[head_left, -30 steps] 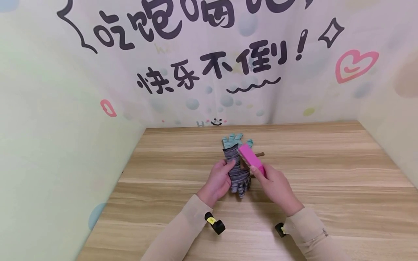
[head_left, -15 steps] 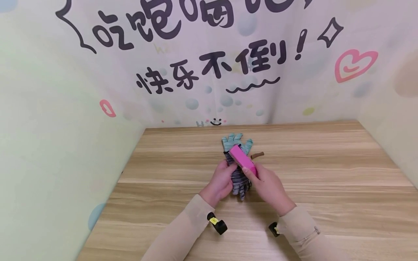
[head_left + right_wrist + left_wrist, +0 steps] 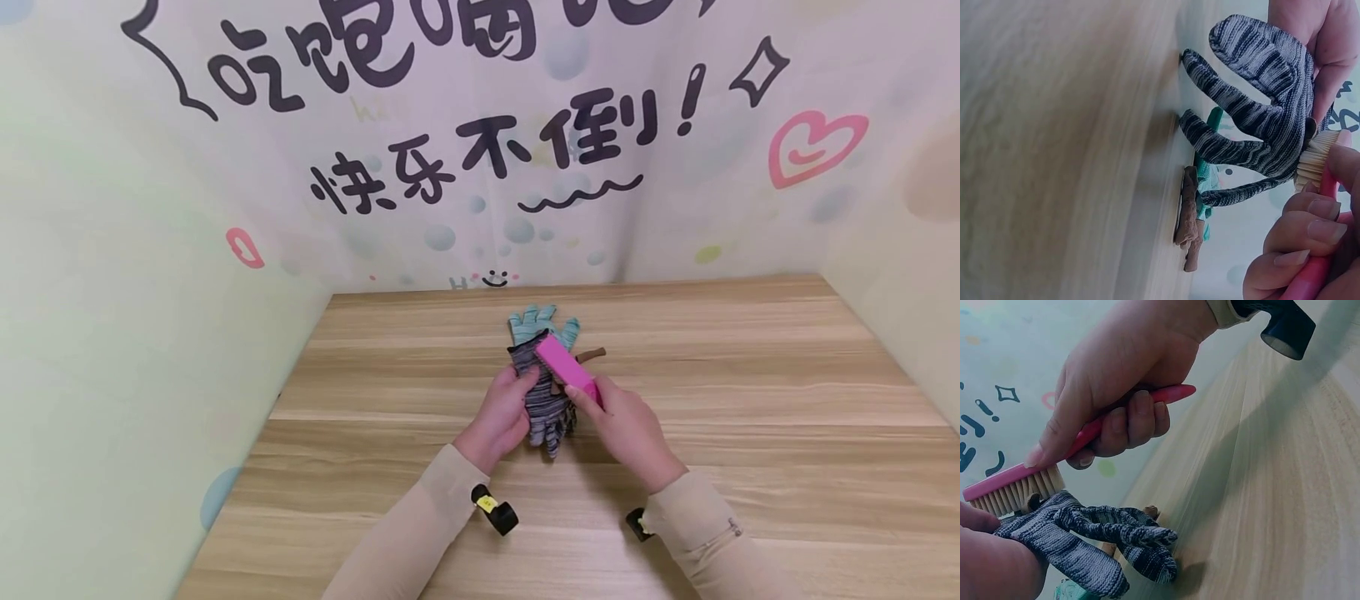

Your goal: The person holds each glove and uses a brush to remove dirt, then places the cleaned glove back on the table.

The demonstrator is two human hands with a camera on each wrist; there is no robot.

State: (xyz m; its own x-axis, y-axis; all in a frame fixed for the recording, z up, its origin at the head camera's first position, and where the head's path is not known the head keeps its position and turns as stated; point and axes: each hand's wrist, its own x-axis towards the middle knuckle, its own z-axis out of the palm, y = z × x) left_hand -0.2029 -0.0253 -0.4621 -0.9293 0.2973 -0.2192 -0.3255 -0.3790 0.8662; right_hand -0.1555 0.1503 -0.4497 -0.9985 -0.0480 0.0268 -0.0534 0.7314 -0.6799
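Note:
My left hand [image 3: 501, 417] pinches a black-and-grey striped knit glove [image 3: 547, 408] near its cuff, thumb on top. The glove's fingers hang towards me in the head view. With my right hand [image 3: 628, 429] I grip the handle of a pink brush [image 3: 564, 363], its head slanting over the glove. In the left wrist view the pale bristles [image 3: 1016, 492] point down at the glove, and a small brown lump [image 3: 1032, 502] shows beside them. From the right wrist, the glove's dangling fingers [image 3: 1222, 150] spread out above the table.
A teal knit glove [image 3: 531, 327] lies on the wooden table [image 3: 375, 375] just behind. Beside it is a brown stick-like piece [image 3: 591, 355]; the right wrist view shows brown pieces [image 3: 1187, 206] lying together. A printed cloth [image 3: 420, 250] hangs behind the table.
The brush went left across the glove and my left thumb, then came back a little to the right. The striped glove shifted slightly with my left hand. The teal glove stayed put.

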